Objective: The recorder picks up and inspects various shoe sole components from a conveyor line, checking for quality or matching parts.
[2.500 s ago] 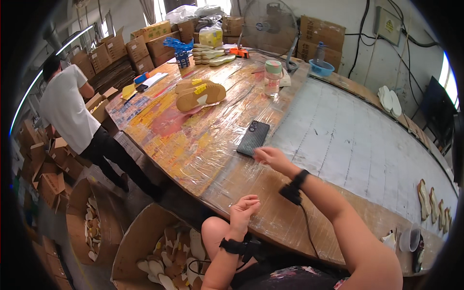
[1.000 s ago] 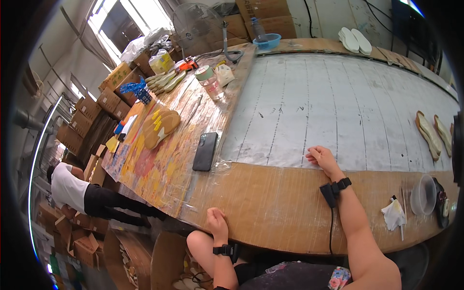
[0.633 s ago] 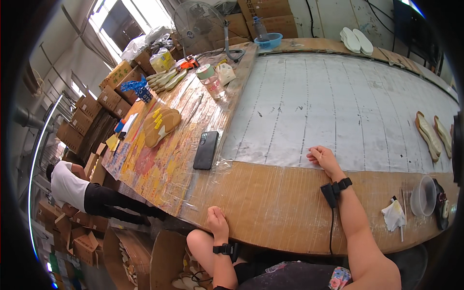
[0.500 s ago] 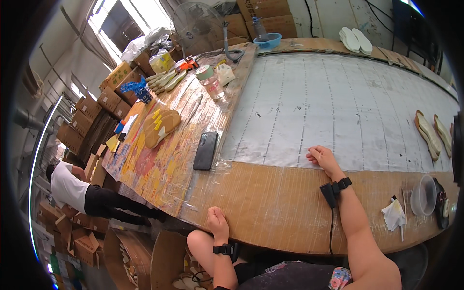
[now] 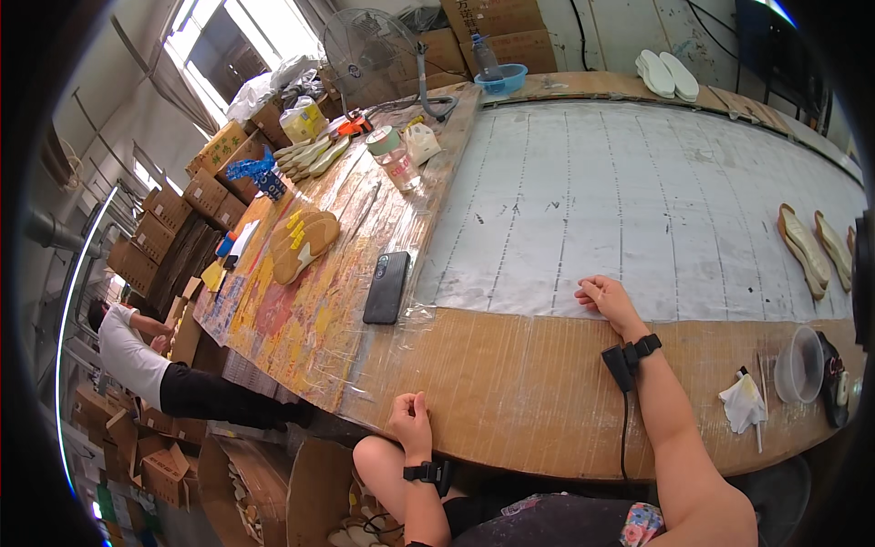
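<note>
My right hand (image 5: 605, 302) rests on the near edge of a grey sheet (image 5: 529, 210) marked with dotted lines. Its fingers are curled loosely inward with nothing visible in them. At the table's front edge, above my knee, my left hand (image 5: 411, 427) is closed in a loose fist with the thumb uppermost, and no object shows in it. Each wrist wears a black strap; a cable hangs from the device on the right one. Nearest to the left hand lies a black phone (image 5: 386, 288) on the tabletop.
Brown shoe soles (image 5: 307, 244) with yellow tabs lie left, near a water bottle (image 5: 397, 164). More soles (image 5: 803, 251) lie at right, above a clear plastic bowl (image 5: 798, 366) and a stained cloth (image 5: 743, 401). White soles (image 5: 667, 75) sit at the back. A person (image 5: 132, 356) bends over boxes.
The person at left has brought their arms forward over a box. The view has shifted slightly, while both my hands stay nearly in place; the left thumb shows a little more.
</note>
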The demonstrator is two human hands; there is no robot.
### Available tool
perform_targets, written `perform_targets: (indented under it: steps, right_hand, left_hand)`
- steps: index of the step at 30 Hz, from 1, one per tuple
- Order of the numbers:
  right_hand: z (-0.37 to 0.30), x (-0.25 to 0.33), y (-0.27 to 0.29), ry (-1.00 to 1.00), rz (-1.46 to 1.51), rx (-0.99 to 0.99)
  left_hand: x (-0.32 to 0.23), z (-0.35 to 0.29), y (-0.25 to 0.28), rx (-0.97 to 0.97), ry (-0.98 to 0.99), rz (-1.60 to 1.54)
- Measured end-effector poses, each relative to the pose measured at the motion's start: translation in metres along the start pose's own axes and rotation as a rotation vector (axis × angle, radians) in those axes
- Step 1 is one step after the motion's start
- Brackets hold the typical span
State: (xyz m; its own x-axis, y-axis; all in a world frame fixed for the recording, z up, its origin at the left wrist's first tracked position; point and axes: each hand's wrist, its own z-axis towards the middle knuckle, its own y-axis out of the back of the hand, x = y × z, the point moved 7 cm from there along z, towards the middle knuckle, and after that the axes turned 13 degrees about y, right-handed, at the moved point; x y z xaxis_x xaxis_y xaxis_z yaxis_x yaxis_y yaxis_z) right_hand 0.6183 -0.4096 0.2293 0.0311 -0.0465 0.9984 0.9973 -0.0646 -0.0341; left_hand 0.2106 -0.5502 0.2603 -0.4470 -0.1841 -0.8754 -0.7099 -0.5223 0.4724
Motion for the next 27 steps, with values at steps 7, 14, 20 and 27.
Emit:
perform_targets:
  steps: [7, 14, 20, 27]
  right_hand:
    - [0.000, -0.001, 0.001, -0.003, 0.009, -0.003]
    - [0.000, -0.001, -0.001, -0.026, 0.027, 0.006]
    - [0.000, 0.000, -0.002, -0.027, 0.011, -0.001]
    - [0.001, -0.004, 0.000, -0.029, 0.006, 0.013]
  left_hand:
    - [-0.006, -0.002, 0.000, -0.005, 0.006, 0.035]
    - [-0.015, -0.004, 0.005, 0.095, 0.080, -0.247]
    - [0.027, 0.006, 0.104, -0.006, 0.097, 0.071]
    - [0.086, 0.006, 0.123, 0.329, 0.429, -0.285]
